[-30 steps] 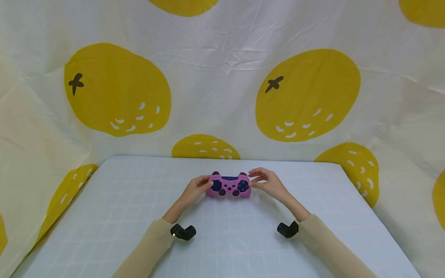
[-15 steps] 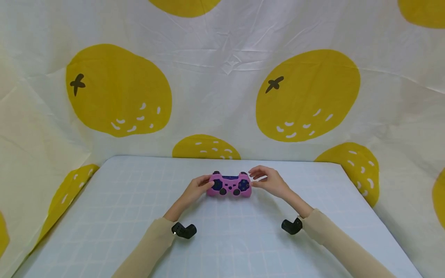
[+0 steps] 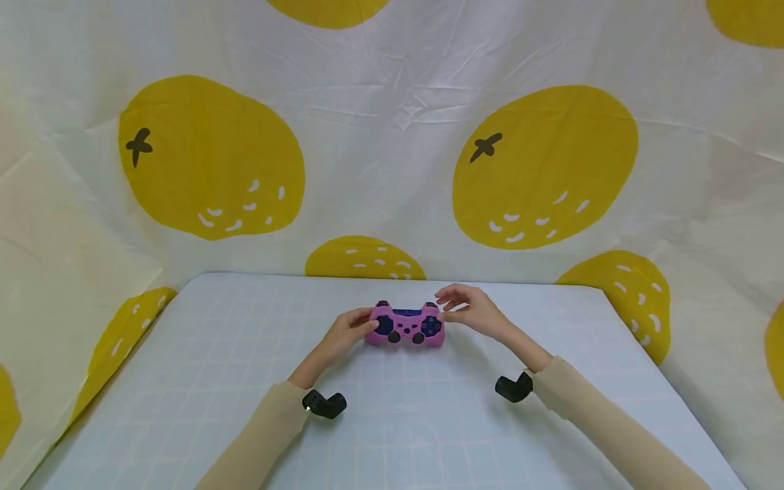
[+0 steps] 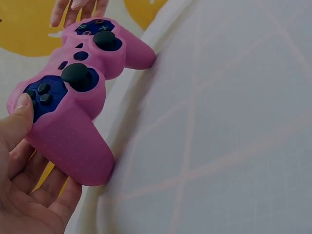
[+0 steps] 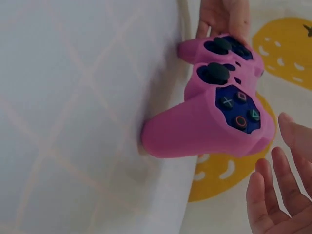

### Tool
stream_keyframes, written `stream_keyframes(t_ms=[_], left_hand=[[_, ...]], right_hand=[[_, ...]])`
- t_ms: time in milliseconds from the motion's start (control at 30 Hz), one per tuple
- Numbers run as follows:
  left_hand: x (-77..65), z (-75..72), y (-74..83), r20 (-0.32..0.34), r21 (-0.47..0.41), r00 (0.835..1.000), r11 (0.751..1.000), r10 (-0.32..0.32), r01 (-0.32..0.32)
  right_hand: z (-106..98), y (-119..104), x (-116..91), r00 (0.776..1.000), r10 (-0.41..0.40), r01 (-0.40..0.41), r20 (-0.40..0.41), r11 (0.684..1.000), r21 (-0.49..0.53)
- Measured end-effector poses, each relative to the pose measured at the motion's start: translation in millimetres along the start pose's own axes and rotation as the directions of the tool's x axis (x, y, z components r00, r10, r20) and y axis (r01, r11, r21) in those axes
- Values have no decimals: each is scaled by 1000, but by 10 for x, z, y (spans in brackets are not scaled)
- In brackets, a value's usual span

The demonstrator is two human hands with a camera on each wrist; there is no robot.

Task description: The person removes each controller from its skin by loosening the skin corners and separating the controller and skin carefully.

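Note:
A pink-sleeved game controller (image 3: 407,325) with dark blue button areas and black thumbsticks stands tilted up on its grips, its face toward me. My left hand (image 3: 344,335) holds its left end. In the left wrist view the thumb (image 4: 20,114) presses beside the direction pad while the fingers lie behind the grip. Off the controller's right end is my right hand (image 3: 476,313), its fingers loosely bent and holding nothing. A small gap shows between the right thumb (image 5: 295,134) and the pink shell in the right wrist view.
The controller rests on a table with a pale blue checked cloth (image 3: 392,422). Behind it hangs a white curtain (image 3: 380,170) printed with large yellow fruit, which also closes in both sides. Black wrist cameras (image 3: 324,404) sit at both cuffs.
My right hand has drawn slightly up and away from the controller's right end. The left hand keeps its hold, and the controller stays in place.

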State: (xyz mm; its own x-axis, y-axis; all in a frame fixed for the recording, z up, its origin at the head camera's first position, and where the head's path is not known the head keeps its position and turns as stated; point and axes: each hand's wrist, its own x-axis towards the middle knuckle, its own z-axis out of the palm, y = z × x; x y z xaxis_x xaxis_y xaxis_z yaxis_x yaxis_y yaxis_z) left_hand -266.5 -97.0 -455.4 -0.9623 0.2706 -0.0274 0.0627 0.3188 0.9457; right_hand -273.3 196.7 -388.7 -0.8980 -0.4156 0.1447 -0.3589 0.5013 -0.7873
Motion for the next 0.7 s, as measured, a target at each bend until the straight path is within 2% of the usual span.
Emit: stream_keyframes(t_ms=[233, 500, 700], left_hand=[[-8, -4, -6, -13, -11, 1000, 1000, -1, 1], [0, -13, -32, -29, 2, 1000, 1000, 12, -12], [23, 12, -32, -33, 4, 999, 1000, 16, -16]], right_hand=[[-31, -49, 84, 999, -35, 36, 18, 999, -18], [-59, -110, 152, 991, -108, 112, 78, 992, -51], [-111, -174, 163, 984, -121, 132, 130, 988, -83]])
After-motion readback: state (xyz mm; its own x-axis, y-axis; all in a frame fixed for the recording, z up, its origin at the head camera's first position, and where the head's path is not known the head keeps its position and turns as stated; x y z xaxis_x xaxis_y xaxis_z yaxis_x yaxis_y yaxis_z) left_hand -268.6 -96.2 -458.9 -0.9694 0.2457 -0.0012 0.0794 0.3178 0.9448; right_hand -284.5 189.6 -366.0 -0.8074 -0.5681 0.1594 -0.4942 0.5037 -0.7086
